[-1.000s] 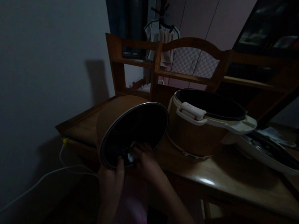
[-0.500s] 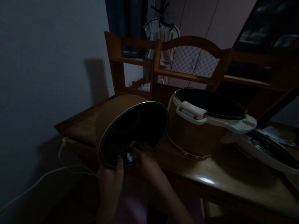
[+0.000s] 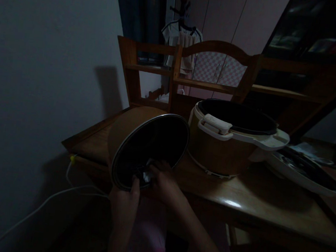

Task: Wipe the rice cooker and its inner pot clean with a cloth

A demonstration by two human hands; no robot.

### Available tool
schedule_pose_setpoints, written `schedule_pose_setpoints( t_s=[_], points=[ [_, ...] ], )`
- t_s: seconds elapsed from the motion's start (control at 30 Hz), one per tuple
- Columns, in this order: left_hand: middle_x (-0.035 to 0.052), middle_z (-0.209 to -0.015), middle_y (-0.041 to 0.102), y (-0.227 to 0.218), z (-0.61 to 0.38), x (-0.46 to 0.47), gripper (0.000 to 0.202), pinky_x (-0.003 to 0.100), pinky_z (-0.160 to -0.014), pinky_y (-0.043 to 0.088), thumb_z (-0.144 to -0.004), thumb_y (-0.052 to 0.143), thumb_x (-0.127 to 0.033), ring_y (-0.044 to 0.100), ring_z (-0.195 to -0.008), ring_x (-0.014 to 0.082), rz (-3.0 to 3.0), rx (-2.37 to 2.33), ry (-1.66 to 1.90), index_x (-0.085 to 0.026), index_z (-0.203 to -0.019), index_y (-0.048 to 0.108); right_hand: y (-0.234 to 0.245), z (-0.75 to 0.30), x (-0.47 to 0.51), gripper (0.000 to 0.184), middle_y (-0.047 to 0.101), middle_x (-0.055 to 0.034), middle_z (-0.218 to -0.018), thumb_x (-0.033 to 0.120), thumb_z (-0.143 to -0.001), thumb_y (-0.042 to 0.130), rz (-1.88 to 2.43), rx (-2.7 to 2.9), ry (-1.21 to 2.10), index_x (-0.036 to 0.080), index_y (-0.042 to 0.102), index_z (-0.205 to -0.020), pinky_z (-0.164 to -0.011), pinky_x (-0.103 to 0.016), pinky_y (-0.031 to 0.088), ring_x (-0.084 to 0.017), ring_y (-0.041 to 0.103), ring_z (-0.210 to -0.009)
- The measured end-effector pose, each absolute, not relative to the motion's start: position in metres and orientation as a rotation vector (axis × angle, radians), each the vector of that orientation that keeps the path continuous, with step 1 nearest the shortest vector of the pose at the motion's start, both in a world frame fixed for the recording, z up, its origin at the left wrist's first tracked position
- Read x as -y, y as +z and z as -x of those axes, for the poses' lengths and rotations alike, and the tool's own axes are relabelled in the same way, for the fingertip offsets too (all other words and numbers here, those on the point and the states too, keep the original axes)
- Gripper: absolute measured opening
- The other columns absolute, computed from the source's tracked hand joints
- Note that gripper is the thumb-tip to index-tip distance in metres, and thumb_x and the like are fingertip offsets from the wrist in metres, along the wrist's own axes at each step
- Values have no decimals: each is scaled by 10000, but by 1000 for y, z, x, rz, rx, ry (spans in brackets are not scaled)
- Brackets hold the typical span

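An inner cooking pot (image 3: 135, 121) with a tan outside and dark inside is tilted on its side, its mouth facing me. My left hand (image 3: 125, 201) grips the pot's lower rim, thumb inside and fingers hidden beneath. Just inside the rim, my right hand (image 3: 163, 179) is closed on a crumpled white tissue or cloth (image 3: 147, 176), pressed against the inner wall. To the right stands the cooker body (image 3: 215, 154), tan with white handles and an open top. The dim light hides detail inside the pot.
A cooker lid (image 3: 309, 171) lies upturned at the right of the wooden table (image 3: 255, 205). Behind stands a wooden shelf rack (image 3: 207, 84). A white cord (image 3: 51, 198) hangs at the left by the wall (image 3: 57, 71).
Almost nothing differs. Both hands, the white piece and the tilted pot keep practically the same places.
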State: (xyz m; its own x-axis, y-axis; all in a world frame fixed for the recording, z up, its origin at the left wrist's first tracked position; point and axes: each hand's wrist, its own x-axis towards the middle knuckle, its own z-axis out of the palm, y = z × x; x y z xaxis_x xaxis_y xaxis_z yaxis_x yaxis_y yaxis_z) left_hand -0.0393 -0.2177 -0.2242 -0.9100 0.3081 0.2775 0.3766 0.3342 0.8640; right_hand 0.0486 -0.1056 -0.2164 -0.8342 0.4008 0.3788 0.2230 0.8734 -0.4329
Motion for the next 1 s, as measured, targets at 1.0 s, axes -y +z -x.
schedule_pose_setpoints(
  t_s=[1.0],
  points=[
    [166, -1019, 719, -224, 37, 214, 465, 412, -790, 553, -776, 595, -452, 693, -914, 317, 600, 2489, -1616, -123, -1103, 641, -217, -45, 105, 359, 590, -65, -1208, 39, -852, 557, 470, 2570, 561, 205, 602, -1167, -994, -355, 341, -228, 461, -1130]
  ],
)
